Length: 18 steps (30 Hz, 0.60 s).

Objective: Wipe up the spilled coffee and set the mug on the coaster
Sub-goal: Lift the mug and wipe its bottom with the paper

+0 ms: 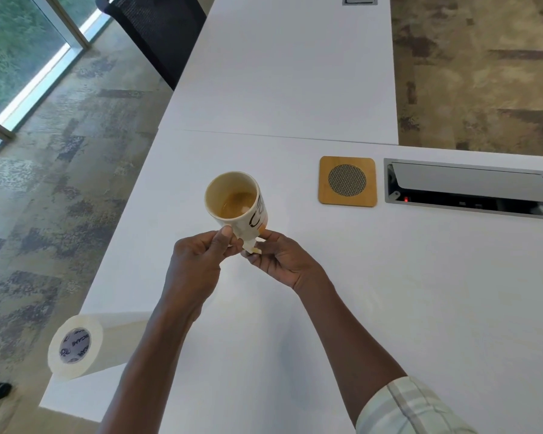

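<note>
A cream mug (235,200) with black lettering and a little brown coffee inside is held tilted above the white table (389,292). My left hand (198,261) grips its handle, mostly hidden by the fingers. My right hand (279,258) pinches a small coffee-stained piece of paper towel (252,245) against the mug's underside. A square wooden coaster (347,181) with a round mesh centre lies on the table to the right of the mug, with nothing on it.
A paper towel roll (85,343) lies on its side at the table's left edge. A grey cable hatch (470,189) is set in the table right of the coaster. A black mesh chair (157,29) stands at the far left.
</note>
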### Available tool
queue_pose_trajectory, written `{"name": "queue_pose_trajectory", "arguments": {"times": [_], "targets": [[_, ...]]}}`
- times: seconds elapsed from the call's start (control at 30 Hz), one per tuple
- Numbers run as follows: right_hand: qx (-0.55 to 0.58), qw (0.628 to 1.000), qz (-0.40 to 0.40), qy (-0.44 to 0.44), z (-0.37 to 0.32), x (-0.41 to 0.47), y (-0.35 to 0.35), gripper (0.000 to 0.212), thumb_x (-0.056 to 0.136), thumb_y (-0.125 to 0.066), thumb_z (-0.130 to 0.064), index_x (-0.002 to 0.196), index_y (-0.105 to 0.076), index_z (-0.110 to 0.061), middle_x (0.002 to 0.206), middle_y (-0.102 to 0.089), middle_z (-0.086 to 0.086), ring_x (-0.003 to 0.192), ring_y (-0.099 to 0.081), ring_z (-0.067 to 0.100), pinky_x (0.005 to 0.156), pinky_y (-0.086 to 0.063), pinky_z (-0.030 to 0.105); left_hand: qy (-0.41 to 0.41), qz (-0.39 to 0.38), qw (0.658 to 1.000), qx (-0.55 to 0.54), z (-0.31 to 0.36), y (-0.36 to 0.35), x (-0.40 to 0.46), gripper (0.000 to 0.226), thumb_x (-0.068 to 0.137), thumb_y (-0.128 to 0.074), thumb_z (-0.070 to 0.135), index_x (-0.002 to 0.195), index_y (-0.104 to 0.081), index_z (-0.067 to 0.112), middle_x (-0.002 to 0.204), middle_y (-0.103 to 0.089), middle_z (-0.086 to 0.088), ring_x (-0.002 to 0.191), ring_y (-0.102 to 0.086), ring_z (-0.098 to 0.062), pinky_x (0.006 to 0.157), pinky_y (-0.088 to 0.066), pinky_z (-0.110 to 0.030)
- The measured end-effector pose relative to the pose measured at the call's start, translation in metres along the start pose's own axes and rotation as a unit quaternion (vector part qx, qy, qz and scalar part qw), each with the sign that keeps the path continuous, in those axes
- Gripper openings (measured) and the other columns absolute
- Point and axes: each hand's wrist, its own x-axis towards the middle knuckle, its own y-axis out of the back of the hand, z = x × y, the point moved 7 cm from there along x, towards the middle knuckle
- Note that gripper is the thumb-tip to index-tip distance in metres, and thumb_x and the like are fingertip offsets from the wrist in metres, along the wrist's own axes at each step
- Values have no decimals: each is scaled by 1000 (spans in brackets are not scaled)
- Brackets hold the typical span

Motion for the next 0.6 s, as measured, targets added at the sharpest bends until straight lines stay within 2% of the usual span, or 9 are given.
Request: {"name": "queue_pose_trajectory", "arguments": {"times": [0.07, 0.2, 0.33, 0.4, 0.5, 0.6], "targets": [[11, 1000, -10, -4, -3, -2, 3, 35, 90, -44, 15, 108, -70, 0, 105, -60, 23, 86, -56, 26, 69, -54, 25, 0, 4, 1000, -7, -2, 0, 3, 23, 100, -59, 29, 89, -78, 23, 95, -80, 2, 99, -76, -16, 105, -51, -51], [49, 999, 0, 4, -9, -5, 13, 40, 87, -45, 14, 126, -52, 7, 104, -56, 25, 84, -58, 24, 68, -54, 24, 6, 15, 1000, -19, -11, 4, 9, 25, 100, -59, 29, 86, -78, 19, 93, -80, 1, 99, -76, -17, 105, -50, -52], [94, 995, -4, 39, -22, -8, 21, 57, 65, -69, 16, 119, -57, 8, 96, -60, 22, 78, -58, 21, 62, -50, 21, 8, 27, 999, -38, -25, 8, 17, 24, 99, -60, 29, 86, -78, 18, 92, -80, -1, 100, -75, -18, 106, -49, -52], [93, 994, 24, 53, -31, -12, 30, 48, 68, -63, 15, 115, -61, 7, 94, -60, 22, 76, -58, 21, 60, -49, 19, 12, 35, 998, -42, -34, 9, 23, 23, 100, -60, 28, 85, -77, 22, 90, -80, 1, 99, -75, -16, 107, -49, -50], [76, 993, 66, 65, -41, -24, 41, 43, 78, -47, 14, 119, -57, 4, 94, -60, 21, 75, -59, 20, 59, -50, 19, 26, 51, 997, -51, -52, 9, 33, 25, 101, -58, 26, 84, -76, 20, 91, -79, -1, 100, -75, -17, 108, -48, -50], [73, 991, 79, 75, -48, -35, 48, 44, 74, -53, 13, 117, -62, 3, 91, -64, 20, 75, -60, 21, 59, -51, 20, 40, 65, 995, -66, -70, 9, 45, 29, 101, -57, 24, 79, -75, 19, 89, -78, -4, 100, -74, -20, 107, -48, -47]]}}
